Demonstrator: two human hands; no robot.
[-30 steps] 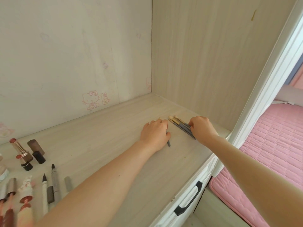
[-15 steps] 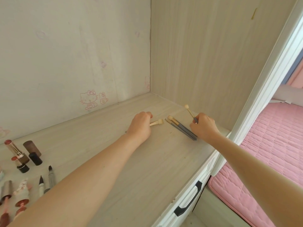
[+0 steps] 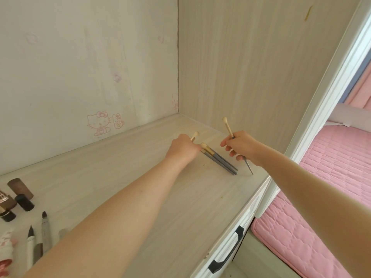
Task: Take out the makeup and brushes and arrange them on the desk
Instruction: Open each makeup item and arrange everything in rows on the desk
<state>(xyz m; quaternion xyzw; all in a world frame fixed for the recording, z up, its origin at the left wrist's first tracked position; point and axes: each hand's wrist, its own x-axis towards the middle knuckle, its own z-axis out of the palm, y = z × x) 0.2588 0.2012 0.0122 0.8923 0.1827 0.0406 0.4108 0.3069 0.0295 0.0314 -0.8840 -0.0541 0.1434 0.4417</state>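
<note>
My left hand (image 3: 183,148) grips a small makeup brush (image 3: 194,135) whose pale tip sticks up past my knuckles. My right hand (image 3: 242,146) pinches a thin brush (image 3: 227,126) held upright above the desk, its pale tip up and its grey handle end pointing down toward the desk edge. Between both hands a bundle of grey-handled brushes (image 3: 219,159) lies on the pale wooden desk (image 3: 124,169). At the far left lie lipsticks (image 3: 8,203) with dark caps (image 3: 24,201) and eyeliner pens (image 3: 45,227).
A white wall with pink cartoon stickers (image 3: 104,122) closes the back, and a wooden side panel (image 3: 251,67) closes the right. A drawer with a black handle (image 3: 228,250) sits under the desk edge. A pink quilted mattress (image 3: 321,187) lies to the right.
Each hand has lifted a brush off the bundle: my left hand moved left and back with one, and my right hand raised the other upright. The camera has shifted left slightly.
</note>
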